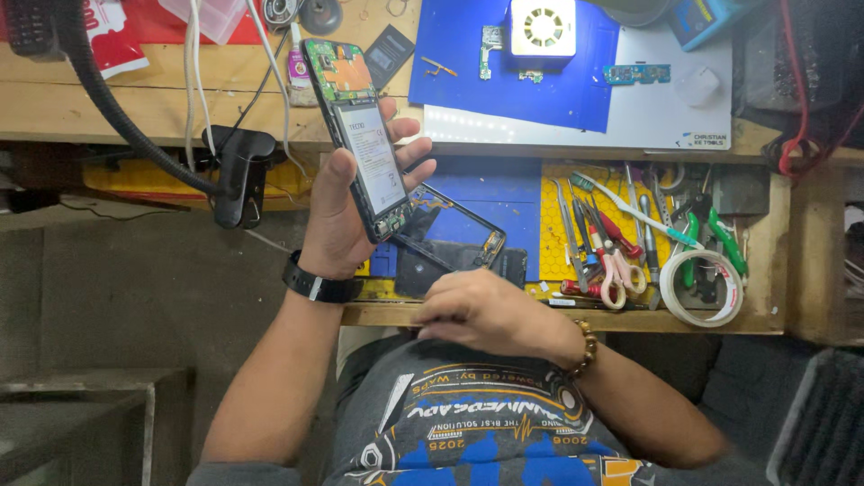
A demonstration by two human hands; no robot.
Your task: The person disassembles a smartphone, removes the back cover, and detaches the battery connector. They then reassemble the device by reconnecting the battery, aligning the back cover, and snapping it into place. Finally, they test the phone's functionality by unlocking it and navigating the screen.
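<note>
Back-less black smartphone, green circuit board and battery bared, clamped in left hand; right hand curled, empty; black back cover lies off.

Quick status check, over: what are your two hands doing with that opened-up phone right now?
Left hand grips opened phone, back cover off, raised over bench. Right hand closed, resting at tool tray edge; contents hidden. Phone frame lies below. Nothing in the way.

Left hand is raised with the palm turned inward, thumb and fingers wrapped in a firm grasp, forearm angled up from the elbow. Right hand sits lower, below that grip, loosely curled, knuckles up, wrist bent inward.
</note>
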